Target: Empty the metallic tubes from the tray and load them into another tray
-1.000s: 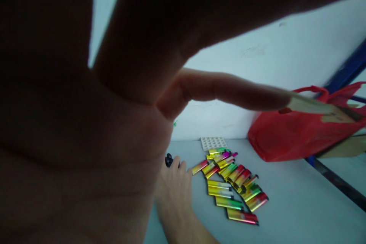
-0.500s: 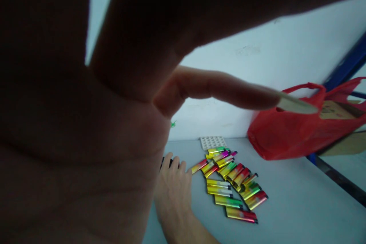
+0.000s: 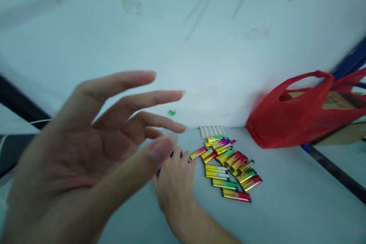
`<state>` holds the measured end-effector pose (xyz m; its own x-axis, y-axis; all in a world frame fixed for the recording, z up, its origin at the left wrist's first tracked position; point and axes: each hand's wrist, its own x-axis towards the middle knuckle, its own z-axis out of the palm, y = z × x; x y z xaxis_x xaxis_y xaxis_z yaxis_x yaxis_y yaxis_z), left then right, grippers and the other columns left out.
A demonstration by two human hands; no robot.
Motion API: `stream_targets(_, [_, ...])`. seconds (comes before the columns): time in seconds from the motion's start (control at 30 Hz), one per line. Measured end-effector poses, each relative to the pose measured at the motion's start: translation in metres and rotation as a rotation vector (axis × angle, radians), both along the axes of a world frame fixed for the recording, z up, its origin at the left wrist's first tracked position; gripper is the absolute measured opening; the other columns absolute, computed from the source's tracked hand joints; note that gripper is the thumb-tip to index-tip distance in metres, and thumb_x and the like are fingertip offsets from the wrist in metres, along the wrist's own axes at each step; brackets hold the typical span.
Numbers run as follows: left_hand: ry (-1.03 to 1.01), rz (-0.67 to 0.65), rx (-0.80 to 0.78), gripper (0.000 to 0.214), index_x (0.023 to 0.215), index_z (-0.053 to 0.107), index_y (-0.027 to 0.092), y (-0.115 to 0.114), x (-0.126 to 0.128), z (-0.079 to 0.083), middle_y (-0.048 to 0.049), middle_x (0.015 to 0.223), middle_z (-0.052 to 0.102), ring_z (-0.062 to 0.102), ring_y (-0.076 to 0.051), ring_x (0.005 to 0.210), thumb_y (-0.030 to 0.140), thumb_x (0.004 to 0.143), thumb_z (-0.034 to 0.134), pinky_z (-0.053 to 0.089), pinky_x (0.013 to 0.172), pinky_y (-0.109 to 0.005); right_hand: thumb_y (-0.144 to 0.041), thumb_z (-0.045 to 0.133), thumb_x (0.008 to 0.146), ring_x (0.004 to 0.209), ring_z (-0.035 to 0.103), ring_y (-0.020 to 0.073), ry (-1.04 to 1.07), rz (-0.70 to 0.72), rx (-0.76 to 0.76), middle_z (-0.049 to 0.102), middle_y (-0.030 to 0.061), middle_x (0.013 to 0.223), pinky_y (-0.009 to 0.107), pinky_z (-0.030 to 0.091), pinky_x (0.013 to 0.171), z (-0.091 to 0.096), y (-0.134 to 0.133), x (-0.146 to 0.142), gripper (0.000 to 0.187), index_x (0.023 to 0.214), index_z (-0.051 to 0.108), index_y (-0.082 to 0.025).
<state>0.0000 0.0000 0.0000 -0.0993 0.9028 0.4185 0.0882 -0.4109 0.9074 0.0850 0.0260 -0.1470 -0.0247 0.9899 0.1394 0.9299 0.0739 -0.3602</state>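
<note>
My left hand (image 3: pixel 94 148) is raised close in front of me at the left, palm visible. Its fingers are spread and slightly curled, holding nothing. Farther off, my right hand (image 3: pixel 177 179) is low over the table, back towards me, with its fingers bent down. Dark bits show beside its fingers, but what it grips is hidden. Just right of that hand lies a loose pile of lighters (image 3: pixel 217 183) in shiny yellow, red, green and purple. One red-and-yellow lighter (image 3: pixel 198 153) comes up close to its fingertips.
A white grid-like tray (image 3: pixel 212 131) lies behind the lighters against the pale wall (image 3: pixel 217 57). At the right stands a red bag (image 3: pixel 288 122) with a cardboard box (image 3: pixel 340 101) in it. A dark rail (image 3: pixel 337 171) edges the grey table (image 3: pixel 280 209). A white cable (image 3: pixel 40 121) runs at the left.
My left hand has drawn away from the camera and down to the left, uncovering the wall. My right hand stays in about the same place. The view has shifted slightly.
</note>
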Motion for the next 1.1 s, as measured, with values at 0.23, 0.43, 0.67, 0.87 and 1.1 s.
stream_targets(0.23, [0.057,0.084,-0.188,0.052,0.133,0.071,0.029,0.025,-0.037,-0.085,-0.0068,0.131,0.082,0.080,-0.033,0.115,0.053,0.089,0.086,0.067,0.104,-0.046,-0.059,0.082,0.096,0.113,0.071,0.0406,-0.056,0.040,-0.006,0.074,0.0220,0.126,0.061,0.059,0.096,-0.002,0.001,0.008,0.073,0.153,0.061,-0.018])
stream_targets(0.43, [0.150,0.272,-0.408,0.072,0.130,0.070,0.024,0.027,-0.058,-0.140,-0.0134,0.135,0.077,0.069,-0.041,0.134,0.078,0.083,0.075,0.053,0.117,-0.059,-0.063,0.076,0.099,0.113,0.072,0.0424,0.012,0.047,0.030,0.075,0.0167,0.121,0.061,0.059,0.094,-0.001,-0.008,0.026,0.067,0.148,0.063,-0.020])
stream_targets(0.67, [-0.122,-0.038,-0.523,0.084,0.141,0.069,0.020,0.038,-0.026,-0.194,-0.0163,0.141,0.078,0.069,-0.040,0.137,0.088,0.093,0.057,0.052,0.119,-0.056,-0.067,0.068,0.102,0.123,0.070,0.0406,0.403,-0.010,0.192,0.074,0.0194,0.135,0.054,0.055,0.104,-0.018,-0.017,0.055,0.068,0.150,0.059,-0.020])
stream_targets(0.87, [-0.227,-0.205,-0.491,0.079,0.147,0.064,0.022,0.028,0.034,-0.182,-0.0123,0.144,0.077,0.069,-0.038,0.139,0.081,0.095,0.068,0.057,0.116,-0.046,-0.067,0.065,0.103,0.108,0.074,0.0286,0.928,-0.101,0.091,0.079,0.0066,0.115,0.040,0.054,0.098,-0.008,-0.004,0.079,0.053,0.133,0.066,-0.023])
stream_targets(1.1, [-0.025,-0.216,-0.399,0.046,0.130,0.067,0.022,0.034,0.080,-0.159,-0.0112,0.144,0.076,0.069,-0.033,0.137,0.061,0.109,0.060,0.054,0.113,-0.041,-0.075,0.062,0.101,0.114,0.072,0.0297,0.999,-0.144,0.053,0.081,0.0068,0.117,0.039,0.051,0.102,-0.003,0.007,0.125,0.057,0.119,0.073,-0.022])
